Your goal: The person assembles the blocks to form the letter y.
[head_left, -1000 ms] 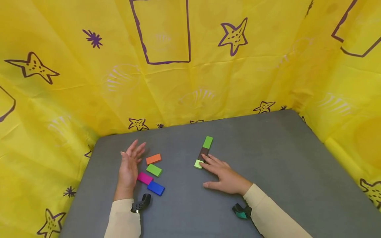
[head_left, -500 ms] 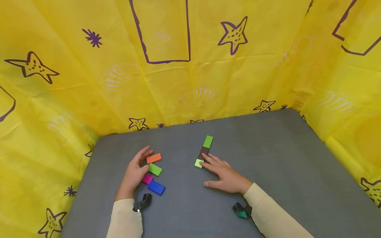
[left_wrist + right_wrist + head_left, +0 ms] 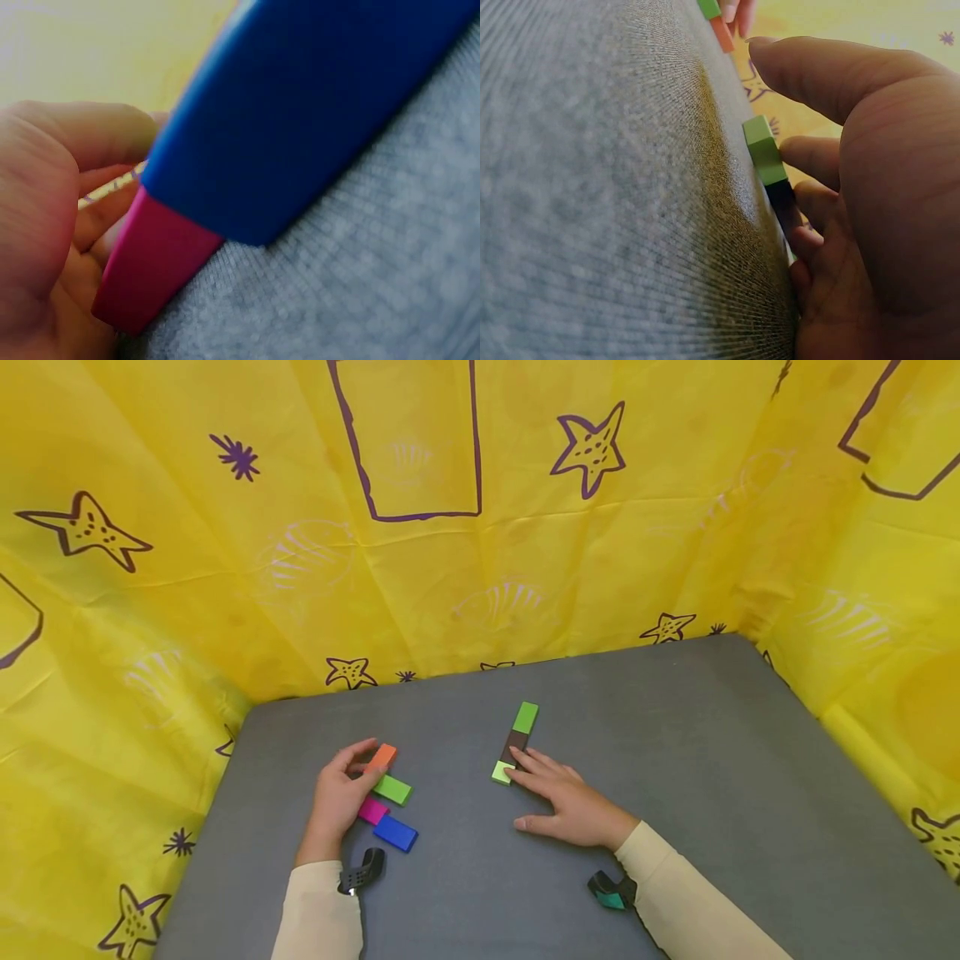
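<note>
Toward the far edge of the tabletop, three pieces seem already lined up: a bright green block, a dark block and a pale green block, the last two touched by straight, spread fingers of the right hand. Nearer the left edge, an orange block is pinched by the left hand, while a loose green block, a pink block and a blue block are apparently left unaligned.

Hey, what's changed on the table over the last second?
The left hand has moved rightward and now pinches the orange block, which has turned so its length points more away from the person. The right hand stays at the three-block row; the loose green block, magenta block and blue block look unmoved.
</note>
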A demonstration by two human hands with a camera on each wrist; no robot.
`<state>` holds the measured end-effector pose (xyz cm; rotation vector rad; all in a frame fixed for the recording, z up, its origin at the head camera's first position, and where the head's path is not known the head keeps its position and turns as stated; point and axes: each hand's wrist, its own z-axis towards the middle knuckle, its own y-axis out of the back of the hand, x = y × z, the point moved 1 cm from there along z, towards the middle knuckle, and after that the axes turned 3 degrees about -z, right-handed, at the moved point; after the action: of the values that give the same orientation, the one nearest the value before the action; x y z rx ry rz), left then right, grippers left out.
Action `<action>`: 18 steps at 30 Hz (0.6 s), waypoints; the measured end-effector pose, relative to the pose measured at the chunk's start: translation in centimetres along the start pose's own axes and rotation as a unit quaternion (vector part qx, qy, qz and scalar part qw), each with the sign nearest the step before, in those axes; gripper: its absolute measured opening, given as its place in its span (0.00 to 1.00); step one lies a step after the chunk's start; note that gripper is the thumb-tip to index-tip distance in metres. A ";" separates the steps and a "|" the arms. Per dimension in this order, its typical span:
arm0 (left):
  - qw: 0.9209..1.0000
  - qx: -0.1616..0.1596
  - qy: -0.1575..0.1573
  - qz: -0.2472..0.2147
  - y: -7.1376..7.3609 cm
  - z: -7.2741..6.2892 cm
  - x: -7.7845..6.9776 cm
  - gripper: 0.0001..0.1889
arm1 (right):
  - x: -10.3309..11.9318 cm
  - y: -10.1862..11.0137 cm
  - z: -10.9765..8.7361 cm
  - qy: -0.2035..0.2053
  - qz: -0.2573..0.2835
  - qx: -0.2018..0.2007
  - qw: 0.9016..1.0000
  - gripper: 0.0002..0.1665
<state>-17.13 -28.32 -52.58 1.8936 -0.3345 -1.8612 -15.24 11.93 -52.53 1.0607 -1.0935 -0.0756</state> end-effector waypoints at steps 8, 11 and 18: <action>0.998 0.007 -0.058 -0.022 0.3 -0.2 0.2 0.30 | -0.1 -0.1 -0.1 0.002 -0.002 -0.001 1.000 0.48; 0.993 0.070 -0.069 -0.060 0.4 -0.1 0.3 0.39 | -0.1 -0.2 0.0 0.004 -0.005 -0.002 1.000 0.48; 0.991 0.120 -0.052 -0.001 0.5 0.2 0.2 0.41 | -0.3 -0.2 0.1 0.006 -0.005 -0.003 1.000 0.48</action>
<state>-17.22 -28.82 -52.49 1.9516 -0.6179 -2.0011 -15.36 11.96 -52.91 1.0590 -1.0773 -0.0808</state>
